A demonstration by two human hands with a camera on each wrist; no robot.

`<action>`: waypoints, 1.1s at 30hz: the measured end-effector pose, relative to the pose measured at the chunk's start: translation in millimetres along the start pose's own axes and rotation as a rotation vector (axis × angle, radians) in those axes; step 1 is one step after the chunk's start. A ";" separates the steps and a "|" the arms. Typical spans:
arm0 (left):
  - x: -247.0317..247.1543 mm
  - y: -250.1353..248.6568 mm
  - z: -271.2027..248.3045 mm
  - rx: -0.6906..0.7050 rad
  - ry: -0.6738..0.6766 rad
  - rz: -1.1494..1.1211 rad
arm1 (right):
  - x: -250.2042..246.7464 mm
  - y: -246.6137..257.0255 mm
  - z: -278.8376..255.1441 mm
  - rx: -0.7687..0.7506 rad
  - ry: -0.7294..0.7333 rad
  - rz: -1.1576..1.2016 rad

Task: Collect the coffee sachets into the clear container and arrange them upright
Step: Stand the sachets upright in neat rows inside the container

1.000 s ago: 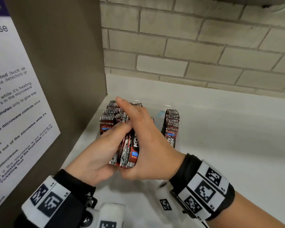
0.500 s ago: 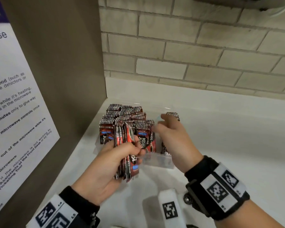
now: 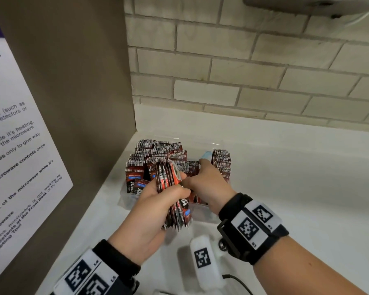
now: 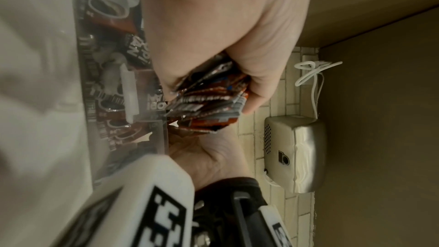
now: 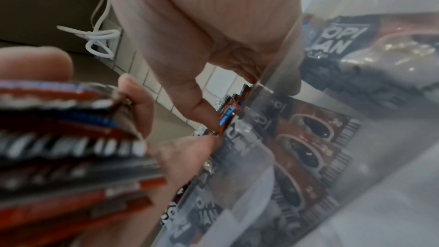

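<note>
Head view: left hand [image 3: 156, 206] clamps a fanned bundle of sachets [image 3: 175, 199] just in front of the clear container [image 3: 202, 211] on the white bench [image 3: 285, 188]; most sachets already stand upright inside.
Right hand [image 3: 209, 184]: reaches into the container between two rows, fingers extended, seemingly parting a gap; it grips nothing I can see.
Left wrist view: fingers [image 4: 251, 100] curl round the bundle, its edges splayed and uneven.
Right wrist view: thumb and fingertips [image 5: 204, 114] touch the standing packs by the container wall; blurred.
Doing it well: probably square the bundle first, hold the gap wide, then lower the sachets in vertically so neighbours don't topple.
</note>
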State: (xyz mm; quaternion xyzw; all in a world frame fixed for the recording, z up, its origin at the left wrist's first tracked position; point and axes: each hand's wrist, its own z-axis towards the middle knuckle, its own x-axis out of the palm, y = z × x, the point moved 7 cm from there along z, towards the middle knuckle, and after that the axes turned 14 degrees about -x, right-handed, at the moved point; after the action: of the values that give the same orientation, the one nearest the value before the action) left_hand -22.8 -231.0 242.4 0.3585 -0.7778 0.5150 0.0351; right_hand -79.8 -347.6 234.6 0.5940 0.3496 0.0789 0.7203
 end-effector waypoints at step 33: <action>-5.8 -9.5 19.4 -0.072 -0.039 0.115 | 12.0 -13.0 23.8 0.036 0.147 0.140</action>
State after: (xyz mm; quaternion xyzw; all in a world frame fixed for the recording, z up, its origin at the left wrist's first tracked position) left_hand -6.7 -246.1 238.2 0.3217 -0.8157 0.4808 0.0029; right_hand -60.6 -363.9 219.1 0.6225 0.3603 0.1662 0.6746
